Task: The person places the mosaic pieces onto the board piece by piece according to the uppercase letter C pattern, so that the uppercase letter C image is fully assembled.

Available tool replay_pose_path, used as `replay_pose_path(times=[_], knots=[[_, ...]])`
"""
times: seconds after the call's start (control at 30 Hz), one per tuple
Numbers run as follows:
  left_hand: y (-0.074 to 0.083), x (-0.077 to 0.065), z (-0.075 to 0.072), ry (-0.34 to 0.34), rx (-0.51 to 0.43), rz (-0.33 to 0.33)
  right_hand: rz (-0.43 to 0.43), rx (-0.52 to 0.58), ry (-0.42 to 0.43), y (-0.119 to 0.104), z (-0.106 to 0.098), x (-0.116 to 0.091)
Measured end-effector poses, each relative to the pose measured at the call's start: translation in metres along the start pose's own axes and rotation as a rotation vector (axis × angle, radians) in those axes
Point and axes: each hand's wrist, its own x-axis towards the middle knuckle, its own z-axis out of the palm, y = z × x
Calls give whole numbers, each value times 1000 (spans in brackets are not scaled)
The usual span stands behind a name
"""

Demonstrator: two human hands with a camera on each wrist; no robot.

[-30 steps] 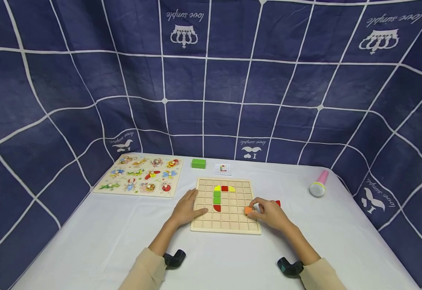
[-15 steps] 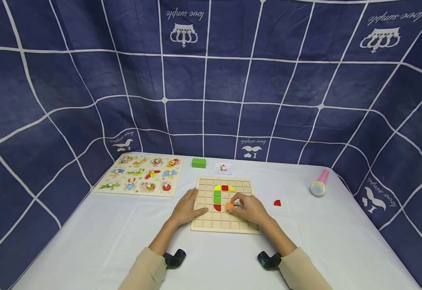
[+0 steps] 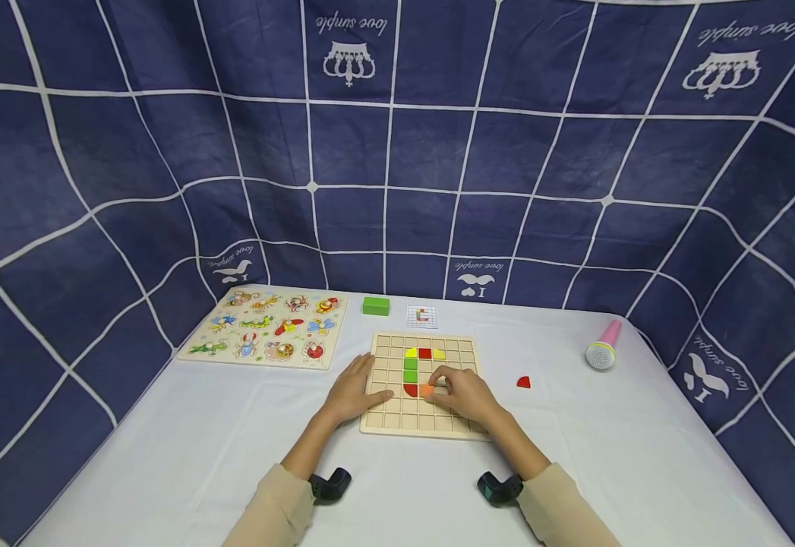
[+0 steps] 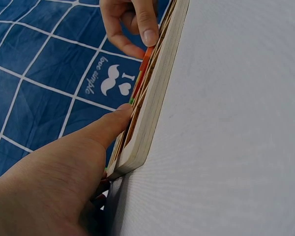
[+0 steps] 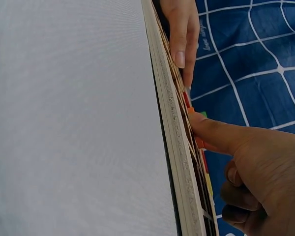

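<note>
In the head view a square wooden grid board [image 3: 397,419] lies on the white table. My left hand [image 3: 349,391] rests at its left edge, fingers extended along the side and thumb on top. My right hand [image 3: 468,395] pinches an orange square block [image 3: 427,390] between thumb and fingers. This block is right beside a red quarter-round block [image 3: 410,390]; whether it sits fully in its cell I cannot tell. Above are green blocks [image 3: 410,370], a red square block [image 3: 425,353] and yellow blocks [image 3: 439,354] at the corners. The left wrist view shows my left thumb [image 4: 113,125] touching the board.
A loose red quarter-round block [image 3: 523,382] lies right of the board. Behind the board are a pattern card [image 3: 422,317] and a green block [image 3: 376,306]. An insect puzzle board [image 3: 260,327] lies at the left, a pink toy microphone [image 3: 604,346] at the right.
My right hand has carried the orange block leftward from the board's right side to beside the red quarter-round block, uncovering the loose red block. My left hand has stayed in place.
</note>
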Motion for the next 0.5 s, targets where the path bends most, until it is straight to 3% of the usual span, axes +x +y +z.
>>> replay_pose_path(times=[0.5], knots=[[0, -1, 0, -1, -9, -6, 34, 14, 17, 6, -6, -6]])
